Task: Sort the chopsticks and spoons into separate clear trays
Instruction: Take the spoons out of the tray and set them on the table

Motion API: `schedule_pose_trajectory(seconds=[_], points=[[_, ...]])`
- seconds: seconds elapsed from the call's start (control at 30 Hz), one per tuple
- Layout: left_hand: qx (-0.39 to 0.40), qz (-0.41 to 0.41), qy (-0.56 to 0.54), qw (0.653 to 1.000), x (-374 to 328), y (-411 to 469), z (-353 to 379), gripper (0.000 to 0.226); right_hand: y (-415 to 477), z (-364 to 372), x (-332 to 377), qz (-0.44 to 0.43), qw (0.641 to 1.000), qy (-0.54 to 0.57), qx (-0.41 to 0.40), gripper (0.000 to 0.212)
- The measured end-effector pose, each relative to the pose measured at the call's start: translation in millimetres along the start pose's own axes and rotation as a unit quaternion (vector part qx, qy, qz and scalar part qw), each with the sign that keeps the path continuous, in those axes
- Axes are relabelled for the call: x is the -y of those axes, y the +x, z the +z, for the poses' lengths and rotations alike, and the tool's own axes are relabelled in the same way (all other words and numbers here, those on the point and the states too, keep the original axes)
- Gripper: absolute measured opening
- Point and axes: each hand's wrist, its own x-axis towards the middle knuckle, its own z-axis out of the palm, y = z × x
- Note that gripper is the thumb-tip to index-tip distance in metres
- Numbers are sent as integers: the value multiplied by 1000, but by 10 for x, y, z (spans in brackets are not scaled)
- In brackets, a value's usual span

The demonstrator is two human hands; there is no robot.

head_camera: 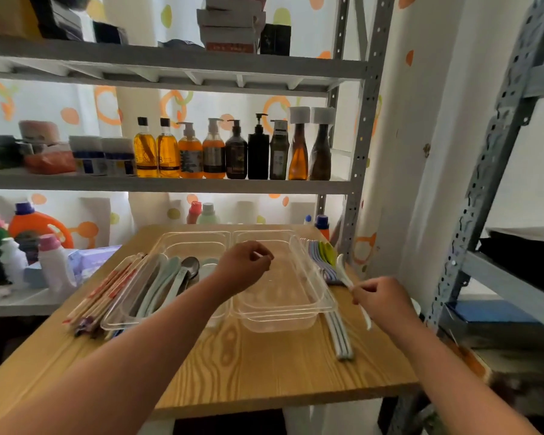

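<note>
Two clear trays stand side by side on the wooden table [264, 365]. The left tray [123, 321] holds several spoons [173, 277], pale green and metal. The right tray [320, 306] has nothing in it. Wrapped chopsticks [107, 290] lie in a pile left of the left tray. More spoons [322, 259] in purple, green and white lie right of the right tray. My left hand [244, 266] hovers over the gap between the trays, fingers curled, holding nothing I can see. My right hand [380, 298] pinches a white spoon [346, 276] by its handle.
Grey metal shelving rises behind the table with a row of pump bottles [233, 152]. Detergent bottles [38, 227] and a white bottle [54, 265] crowd a lower surface at the left. Another metal rack [484, 215] stands close on the right.
</note>
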Motion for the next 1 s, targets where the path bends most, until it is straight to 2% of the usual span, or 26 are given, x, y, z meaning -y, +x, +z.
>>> schedule_pose_trajectory(seconds=[0.1,0.3,1.0], points=[[-39,-7,25,999,144,54,-30,8,-52,33,-159,2,999,-38,18,21],[-68,-10,64,996,266,105,-40,9,-140,156,-265,4,998,-27,49,21],[-62,8,165,984,369,63,-102,20,-28,302,-254,21,995,-9,95,37]])
